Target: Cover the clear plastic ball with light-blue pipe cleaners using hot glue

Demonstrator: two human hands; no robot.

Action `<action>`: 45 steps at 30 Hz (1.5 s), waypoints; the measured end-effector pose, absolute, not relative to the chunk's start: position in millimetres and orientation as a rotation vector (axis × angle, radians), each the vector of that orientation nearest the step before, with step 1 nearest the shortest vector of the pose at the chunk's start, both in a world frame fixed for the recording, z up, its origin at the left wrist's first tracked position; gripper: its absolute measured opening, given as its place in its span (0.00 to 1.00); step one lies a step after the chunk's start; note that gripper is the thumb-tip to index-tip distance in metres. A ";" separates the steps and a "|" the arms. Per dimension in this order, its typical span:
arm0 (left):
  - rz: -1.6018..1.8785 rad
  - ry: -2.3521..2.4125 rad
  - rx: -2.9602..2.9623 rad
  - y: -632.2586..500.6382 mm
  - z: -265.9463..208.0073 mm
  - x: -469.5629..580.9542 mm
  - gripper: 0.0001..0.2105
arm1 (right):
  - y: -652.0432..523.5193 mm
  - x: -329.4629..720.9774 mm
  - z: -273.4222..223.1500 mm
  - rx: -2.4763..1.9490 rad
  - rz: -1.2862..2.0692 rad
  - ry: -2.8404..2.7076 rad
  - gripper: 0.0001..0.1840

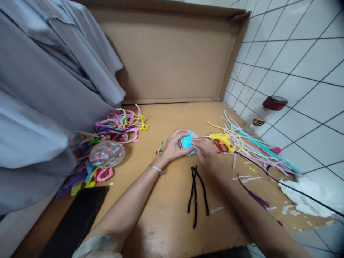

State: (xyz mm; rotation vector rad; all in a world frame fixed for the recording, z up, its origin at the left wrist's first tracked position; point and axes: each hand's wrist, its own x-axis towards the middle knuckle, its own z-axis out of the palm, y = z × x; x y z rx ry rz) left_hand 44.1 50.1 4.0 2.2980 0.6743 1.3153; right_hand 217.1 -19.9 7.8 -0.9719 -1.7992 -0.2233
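My left hand (174, 146) is curled around a small round clear-and-pale object over the middle of the table. A bright blue ribbed patch (186, 142), which looks like pipe cleaners laid side by side, covers its near face. Pressing the right edge of that patch are the bent fingers of my right hand (205, 149). My hands hide much of the round object. A yellow glue gun (220, 137) lies just right of my right hand. Below my hands rest several black pipe cleaners (194, 195). Short teal and red pieces (160, 147) lie by my left hand.
Tangled coloured pipe cleaners (120, 123) and a clear speckled ball (107, 154) are at left, above a black phone-like slab (76, 222). Straight pipe cleaners (252, 143), a red-lidded jar (264, 113) and white tissue (306, 197) line the right. Behind stands a cardboard panel (172, 53).
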 end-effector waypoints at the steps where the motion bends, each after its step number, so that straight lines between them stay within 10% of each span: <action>1: 1.314 0.677 2.293 50.3 3.9 44.2 0.22 | -20.0 217.0 7.9 -0.971 -0.217 -1.801 0.14; 45: 1.251 0.611 2.489 54.2 -8.7 47.7 0.36 | -19.4 213.8 4.6 -0.973 -0.174 -1.796 0.12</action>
